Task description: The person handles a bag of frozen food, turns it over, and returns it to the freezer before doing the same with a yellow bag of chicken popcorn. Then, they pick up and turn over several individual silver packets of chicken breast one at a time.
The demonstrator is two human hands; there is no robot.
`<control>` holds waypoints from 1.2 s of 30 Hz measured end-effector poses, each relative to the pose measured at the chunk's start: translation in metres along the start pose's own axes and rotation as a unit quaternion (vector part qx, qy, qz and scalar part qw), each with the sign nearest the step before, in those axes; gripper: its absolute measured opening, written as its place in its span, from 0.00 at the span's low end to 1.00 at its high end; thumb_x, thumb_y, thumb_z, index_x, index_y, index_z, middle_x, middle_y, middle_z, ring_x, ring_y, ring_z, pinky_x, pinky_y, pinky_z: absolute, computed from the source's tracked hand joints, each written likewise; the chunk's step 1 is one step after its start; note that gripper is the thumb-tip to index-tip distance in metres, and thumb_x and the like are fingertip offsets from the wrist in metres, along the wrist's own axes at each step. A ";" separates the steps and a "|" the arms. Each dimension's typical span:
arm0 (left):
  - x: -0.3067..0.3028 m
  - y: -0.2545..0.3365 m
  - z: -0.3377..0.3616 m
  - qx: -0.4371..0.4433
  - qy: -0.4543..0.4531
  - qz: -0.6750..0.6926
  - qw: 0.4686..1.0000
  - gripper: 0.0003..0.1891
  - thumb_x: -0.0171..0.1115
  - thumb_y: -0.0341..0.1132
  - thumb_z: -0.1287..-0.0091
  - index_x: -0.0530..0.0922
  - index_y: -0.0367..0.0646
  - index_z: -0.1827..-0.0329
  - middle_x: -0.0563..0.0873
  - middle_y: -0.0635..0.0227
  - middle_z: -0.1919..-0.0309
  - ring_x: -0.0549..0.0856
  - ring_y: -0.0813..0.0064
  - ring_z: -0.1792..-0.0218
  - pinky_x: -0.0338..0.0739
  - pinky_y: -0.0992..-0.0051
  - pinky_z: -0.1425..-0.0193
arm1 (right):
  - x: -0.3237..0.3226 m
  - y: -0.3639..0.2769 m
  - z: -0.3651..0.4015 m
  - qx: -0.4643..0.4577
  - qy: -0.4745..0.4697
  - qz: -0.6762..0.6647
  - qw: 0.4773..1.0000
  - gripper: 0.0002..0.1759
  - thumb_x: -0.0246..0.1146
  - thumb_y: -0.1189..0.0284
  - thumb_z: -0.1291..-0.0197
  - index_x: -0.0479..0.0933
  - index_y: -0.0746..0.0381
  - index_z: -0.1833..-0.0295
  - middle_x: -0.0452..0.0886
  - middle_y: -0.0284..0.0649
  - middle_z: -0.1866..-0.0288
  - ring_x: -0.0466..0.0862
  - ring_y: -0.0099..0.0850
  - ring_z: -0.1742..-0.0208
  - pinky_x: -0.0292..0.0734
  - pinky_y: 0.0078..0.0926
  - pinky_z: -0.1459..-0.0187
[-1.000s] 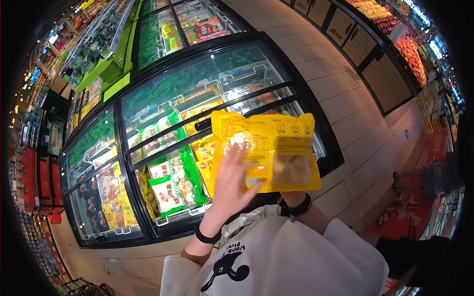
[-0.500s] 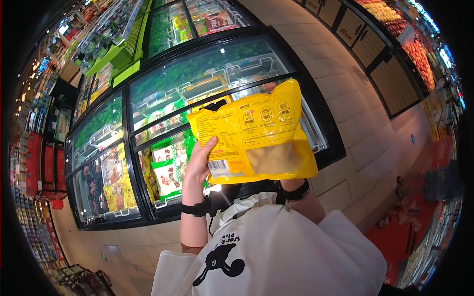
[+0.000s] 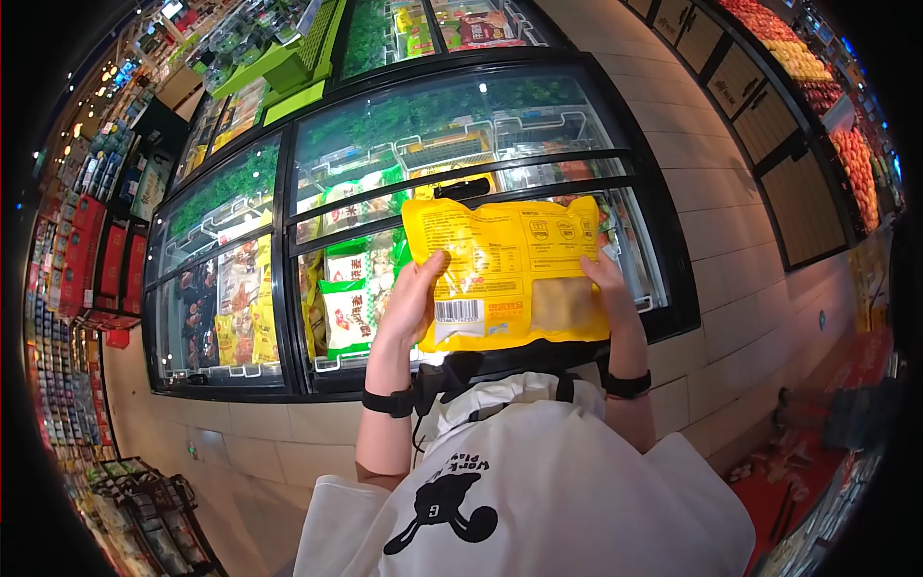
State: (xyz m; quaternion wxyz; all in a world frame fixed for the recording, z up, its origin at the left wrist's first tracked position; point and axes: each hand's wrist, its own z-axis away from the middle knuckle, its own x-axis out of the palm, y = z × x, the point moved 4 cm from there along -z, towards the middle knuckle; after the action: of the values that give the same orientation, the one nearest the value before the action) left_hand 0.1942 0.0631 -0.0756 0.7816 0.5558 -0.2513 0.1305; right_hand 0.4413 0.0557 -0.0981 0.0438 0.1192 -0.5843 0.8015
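Observation:
A yellow plastic food bag is held up in front of me, its printed back with a barcode and a clear window toward me. My left hand grips its left edge, thumb on the front. My right hand closes on the right edge, thumb also showing; the other fingers of both hands are mostly hidden behind the bag. Behind it stands a glass-topped chest freezer with a black frame. Inside lie green-and-white food bags, left of the held bag, and yellow bags farther left.
A green plastic shelf stands beyond the freezer. Red boxes are stacked at the left, and a dark rack is at the lower left. Fruit is displayed at the upper right above wooden panels. Tiled floor runs alongside.
The bag has levelled out and is turned more squarely toward me. My right hand, mostly hidden behind it before, now shows at its right edge. The view has shifted slightly.

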 end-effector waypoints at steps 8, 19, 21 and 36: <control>0.005 0.011 0.002 -0.014 -0.021 -0.060 0.998 0.24 0.42 0.44 0.31 0.64 0.30 0.43 0.72 0.60 0.45 0.72 0.74 0.46 0.62 0.77 0.42 | -0.004 -0.009 0.003 0.022 -0.010 -0.112 0.993 0.21 0.53 0.64 0.41 0.64 0.65 0.46 0.74 0.40 0.52 0.75 0.24 0.52 0.70 0.18 0.51; 0.010 0.007 -0.003 -0.028 -0.011 -0.073 0.997 0.24 0.41 0.45 0.31 0.66 0.30 0.44 0.74 0.58 0.47 0.75 0.73 0.49 0.67 0.77 0.45 | -0.003 -0.005 0.005 0.039 -0.002 -0.122 0.992 0.20 0.51 0.62 0.40 0.65 0.64 0.47 0.74 0.40 0.53 0.76 0.22 0.55 0.72 0.17 0.56; 0.010 0.006 -0.005 -0.040 -0.009 -0.066 0.997 0.24 0.41 0.46 0.31 0.66 0.30 0.45 0.74 0.58 0.47 0.75 0.73 0.49 0.66 0.77 0.45 | -0.004 -0.004 0.006 0.044 0.007 -0.128 0.991 0.20 0.51 0.62 0.40 0.65 0.64 0.48 0.75 0.39 0.54 0.77 0.22 0.55 0.72 0.17 0.56; 0.018 -0.100 -0.009 0.208 -0.083 -0.554 0.802 0.52 0.72 0.40 0.58 0.46 0.39 0.33 0.55 0.45 0.38 0.55 0.50 0.36 0.50 0.63 0.32 | 0.009 0.052 -0.022 0.050 0.117 -0.101 0.987 0.12 0.56 0.72 0.43 0.66 0.62 0.54 0.76 0.43 0.58 0.80 0.29 0.67 0.78 0.22 0.67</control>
State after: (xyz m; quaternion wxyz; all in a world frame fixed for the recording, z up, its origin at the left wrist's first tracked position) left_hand 0.2597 0.0349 -0.1491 0.5622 0.7585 0.0686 -0.3223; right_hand 0.4189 0.0599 -0.1508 0.1871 0.0849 -0.5191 0.8296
